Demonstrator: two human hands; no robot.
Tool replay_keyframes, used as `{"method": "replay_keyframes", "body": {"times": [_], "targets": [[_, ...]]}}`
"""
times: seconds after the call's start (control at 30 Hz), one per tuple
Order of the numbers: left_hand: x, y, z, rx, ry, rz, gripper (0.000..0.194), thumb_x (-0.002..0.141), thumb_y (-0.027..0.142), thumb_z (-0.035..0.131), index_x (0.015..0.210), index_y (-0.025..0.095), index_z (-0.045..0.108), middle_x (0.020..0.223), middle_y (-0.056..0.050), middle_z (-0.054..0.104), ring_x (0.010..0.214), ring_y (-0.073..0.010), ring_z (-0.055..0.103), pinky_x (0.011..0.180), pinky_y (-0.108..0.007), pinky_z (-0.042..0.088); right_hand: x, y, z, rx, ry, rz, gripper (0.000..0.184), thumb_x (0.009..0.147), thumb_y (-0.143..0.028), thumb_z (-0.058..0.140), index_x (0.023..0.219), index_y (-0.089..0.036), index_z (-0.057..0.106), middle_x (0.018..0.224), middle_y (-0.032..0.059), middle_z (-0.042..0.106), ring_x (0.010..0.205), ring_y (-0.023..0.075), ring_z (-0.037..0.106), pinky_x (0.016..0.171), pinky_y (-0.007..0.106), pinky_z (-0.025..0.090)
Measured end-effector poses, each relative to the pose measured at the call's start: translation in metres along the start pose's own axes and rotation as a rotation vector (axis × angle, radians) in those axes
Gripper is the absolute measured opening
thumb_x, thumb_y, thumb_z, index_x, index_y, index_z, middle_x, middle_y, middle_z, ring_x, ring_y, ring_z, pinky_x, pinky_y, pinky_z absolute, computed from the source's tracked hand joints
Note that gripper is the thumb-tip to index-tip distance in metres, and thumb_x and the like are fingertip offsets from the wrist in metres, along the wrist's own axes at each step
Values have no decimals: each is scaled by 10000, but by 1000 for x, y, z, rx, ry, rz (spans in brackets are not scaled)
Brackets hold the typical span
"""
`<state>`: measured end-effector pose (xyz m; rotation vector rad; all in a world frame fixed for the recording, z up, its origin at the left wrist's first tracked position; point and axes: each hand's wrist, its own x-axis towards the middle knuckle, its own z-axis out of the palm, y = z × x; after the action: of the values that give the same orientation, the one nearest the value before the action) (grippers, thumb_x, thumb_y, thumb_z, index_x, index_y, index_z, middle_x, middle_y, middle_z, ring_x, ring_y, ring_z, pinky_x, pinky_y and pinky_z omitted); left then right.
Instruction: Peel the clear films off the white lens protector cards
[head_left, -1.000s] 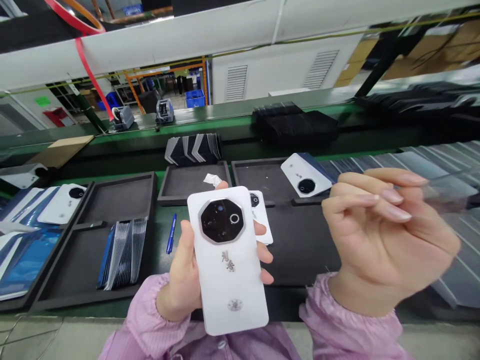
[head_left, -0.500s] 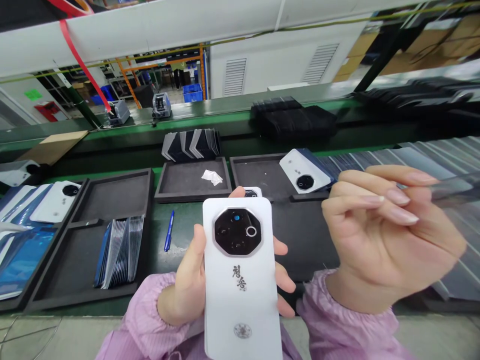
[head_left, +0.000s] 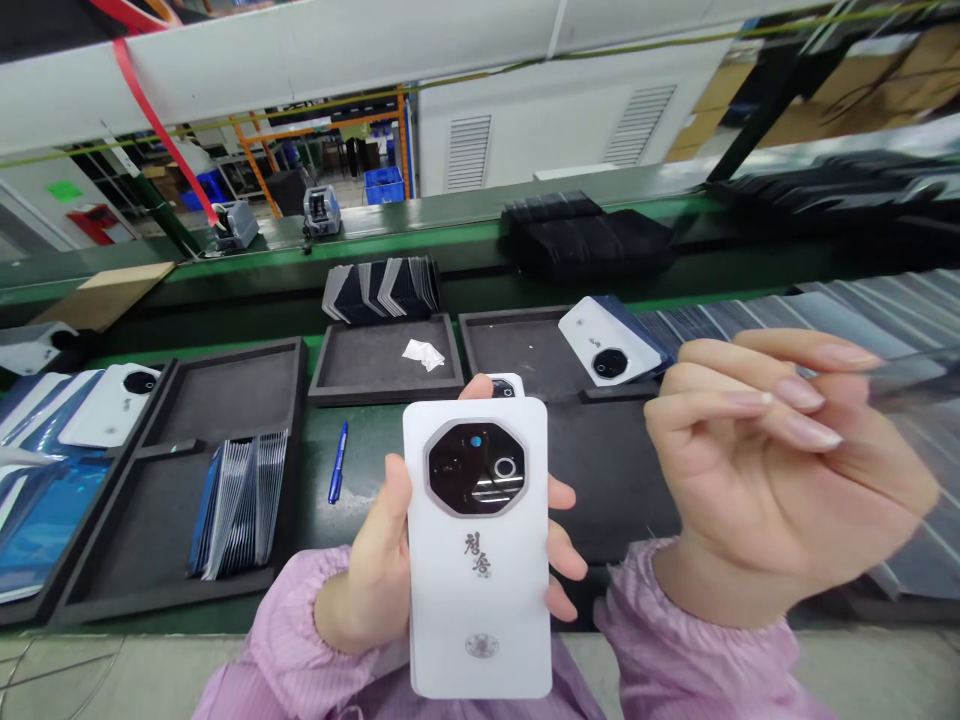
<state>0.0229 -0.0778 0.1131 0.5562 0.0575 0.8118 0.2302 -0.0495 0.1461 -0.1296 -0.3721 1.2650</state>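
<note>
My left hand (head_left: 375, 560) is closed around a white phone back cover (head_left: 480, 600), thumb on one edge and fingertips on the other. The cover faces me, with a black octagonal camera area at its top, dark lettering and a round emblem. Just behind its top edge peeks another white cover (head_left: 508, 384), mostly hidden. Raised on the right, my right hand (head_left: 780, 470) has its fingers bent and thumb and forefinger pinched together. From that pinch a thin, blurred clear film (head_left: 911, 372) seems to extend toward the right edge.
Dark trays (head_left: 225, 395) at left hold stacked panels (head_left: 240, 505) and white covers (head_left: 109, 405). A blue pen (head_left: 339, 462) lies on the green bench. Crumpled white film (head_left: 424, 354) sits in a middle tray. Another white cover (head_left: 600, 335) leans against a row of panels (head_left: 697, 325).
The white cover in my left hand has tilted slightly, so its lower edge now shows and light stripes reflect in the camera area. My right hand has hardly moved.
</note>
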Motion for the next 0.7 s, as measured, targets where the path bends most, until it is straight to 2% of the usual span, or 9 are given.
{"method": "replay_keyframes", "body": {"times": [0.3, 0.47, 0.7], "targets": [[-1, 2, 2, -8, 24, -17, 799, 915, 688, 471, 1585, 436, 118, 1254, -99, 674, 987, -263, 684, 828, -426, 544, 1, 1, -1, 2, -22, 6, 351, 596, 26, 675, 761, -230, 501, 616, -106, 470, 429, 25, 591, 554, 139, 640], [-1, 4, 7, -23, 32, -41, 747, 940, 690, 392, 1582, 454, 92, 1233, -99, 672, 951, -255, 682, 796, -420, 547, 1, 0, -2, 10, -11, 18, 338, 602, 26, 643, 758, -238, 501, 614, -107, 469, 419, 22, 572, 547, 141, 635], [-1, 4, 9, -74, 53, -61, 761, 927, 705, 397, 1583, 436, 121, 1189, -106, 682, 935, -261, 689, 760, -416, 567, 0, 1, -1, 0, -37, 25, 337, 596, 32, 684, 766, -220, 536, 626, -100, 488, 447, 27, 608, 569, 131, 638]]}}
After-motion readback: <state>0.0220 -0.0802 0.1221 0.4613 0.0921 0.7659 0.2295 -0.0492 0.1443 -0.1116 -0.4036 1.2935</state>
